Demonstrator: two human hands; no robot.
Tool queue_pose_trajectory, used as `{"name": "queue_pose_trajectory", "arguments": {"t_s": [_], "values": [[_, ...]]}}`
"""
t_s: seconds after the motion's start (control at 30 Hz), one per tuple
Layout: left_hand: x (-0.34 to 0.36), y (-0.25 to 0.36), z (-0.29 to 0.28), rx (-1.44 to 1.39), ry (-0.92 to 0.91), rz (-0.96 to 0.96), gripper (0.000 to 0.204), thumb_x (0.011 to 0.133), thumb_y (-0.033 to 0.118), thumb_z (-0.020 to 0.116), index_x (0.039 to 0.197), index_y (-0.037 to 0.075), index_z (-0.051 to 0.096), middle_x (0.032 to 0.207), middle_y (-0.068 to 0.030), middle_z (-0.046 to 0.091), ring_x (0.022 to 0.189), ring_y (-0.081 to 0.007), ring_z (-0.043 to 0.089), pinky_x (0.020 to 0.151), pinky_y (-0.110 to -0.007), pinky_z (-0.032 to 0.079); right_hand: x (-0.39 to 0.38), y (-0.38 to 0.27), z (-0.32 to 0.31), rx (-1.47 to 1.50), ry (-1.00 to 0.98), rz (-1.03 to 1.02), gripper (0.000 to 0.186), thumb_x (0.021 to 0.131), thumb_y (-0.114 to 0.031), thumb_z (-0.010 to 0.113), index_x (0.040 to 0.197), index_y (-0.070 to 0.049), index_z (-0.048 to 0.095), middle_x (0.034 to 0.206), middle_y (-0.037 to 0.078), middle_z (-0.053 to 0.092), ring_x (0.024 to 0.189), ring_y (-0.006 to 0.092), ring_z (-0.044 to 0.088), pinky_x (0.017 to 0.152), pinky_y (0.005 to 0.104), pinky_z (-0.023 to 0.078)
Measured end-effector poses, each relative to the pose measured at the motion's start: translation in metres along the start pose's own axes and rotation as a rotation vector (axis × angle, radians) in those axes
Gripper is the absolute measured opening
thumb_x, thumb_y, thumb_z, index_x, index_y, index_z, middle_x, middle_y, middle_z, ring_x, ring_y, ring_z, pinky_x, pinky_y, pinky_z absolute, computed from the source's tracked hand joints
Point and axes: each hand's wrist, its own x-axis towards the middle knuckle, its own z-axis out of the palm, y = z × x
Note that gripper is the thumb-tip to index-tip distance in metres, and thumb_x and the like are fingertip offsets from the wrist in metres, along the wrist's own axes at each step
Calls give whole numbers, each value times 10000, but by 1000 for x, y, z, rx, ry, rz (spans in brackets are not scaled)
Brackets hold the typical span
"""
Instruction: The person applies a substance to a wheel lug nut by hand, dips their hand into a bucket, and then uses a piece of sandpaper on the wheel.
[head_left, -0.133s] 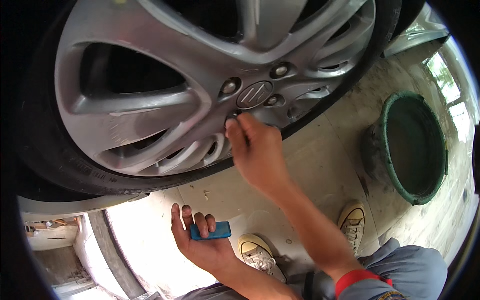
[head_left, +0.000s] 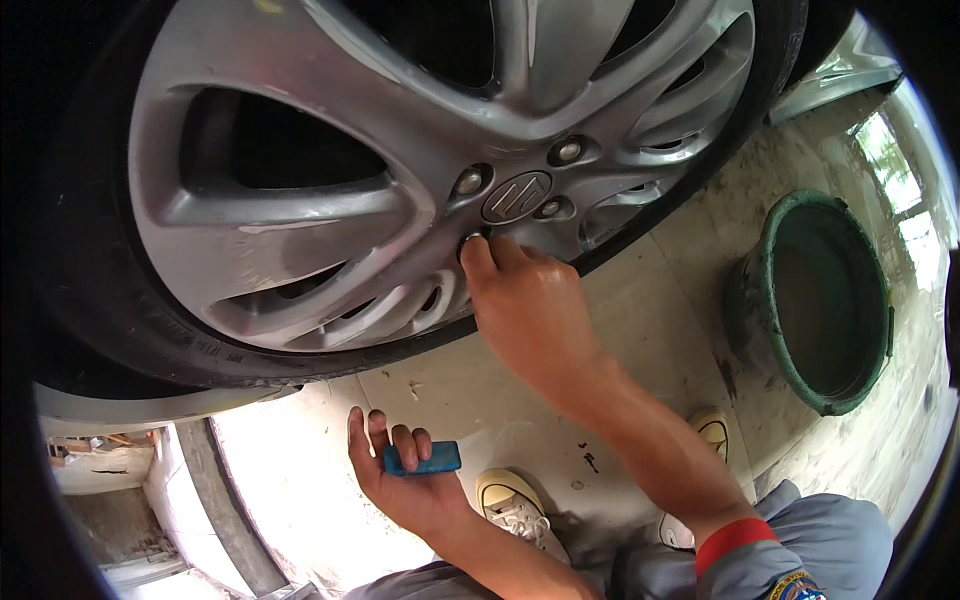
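One blue block [head_left: 438,458] was clasped in the left grip [head_left: 418,500], likely light, stiffish, best pinched by its edges, but what the right grip [head_left: 537,312] held couldn't be told tbh.

Pale, stained floor [head_left: 670,320] with bright reflection [head_left: 888,165], possibly daylight, at right.

Grey short sleeve [head_left: 735,578] with red cuff [head_left: 737,538], rounded blue-and-yellow patch [head_left: 797,587], grey trousers [head_left: 835,530], pale lace-up sneakers [head_left: 517,515], cream toe caps [head_left: 496,491].
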Motion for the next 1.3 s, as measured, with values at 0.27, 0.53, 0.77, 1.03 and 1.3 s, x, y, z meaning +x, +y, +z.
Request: {"name": "queue_pose_trajectory", "arguments": {"t_s": [0.27,0.53,0.77,1.03,1.3], "values": [[-5,8,8,-14,-4,3,165,894,196,578,978,61,620,827,-28,601,436,-70,345,419,-214,312,-1,4,-2,-159,-19,-23,174,756,-169,630,827,-47,529,719,95,583,666,221,640,520,344,520],[-3,6,-2,-42,-34,-19,167,893,192,580,984,57,619,838,-32,613,435,-68,362,418,-213,314,4,34,-14,1932,-829,1147,483,928,-512,495,984,-35,543,805,29,551,498,70,363,444,226,354],[-6,1,5,-18,-10,-45,162,900,197,571,973,59,616,825,-28,605,434,-68,347,419,-216,315,-3,21,16,2431,-724,1032,298,930,-341,549,933,-44,571,639,-32,453,485,46,361,367,203,236],[-3,7,6,-28,25,-49,152,885,188,594,968,61,603,805,-25,604,428,-67,334,415,-217,299,-8,-6,29,1198,1,777,201,915,-217,536,799,-54,558,570,-66,392,455,40,324,376,208,228],[-3,6,7,-47,12,-73,141,883,188,591,947,63,599,805,-25,607,425,-70,346,415,-216,305,8,-4,-1,2260,-319,1312,184,938,-187,522,809,-56,516,562,-85,311,426,27,239,323,160,201]]}}
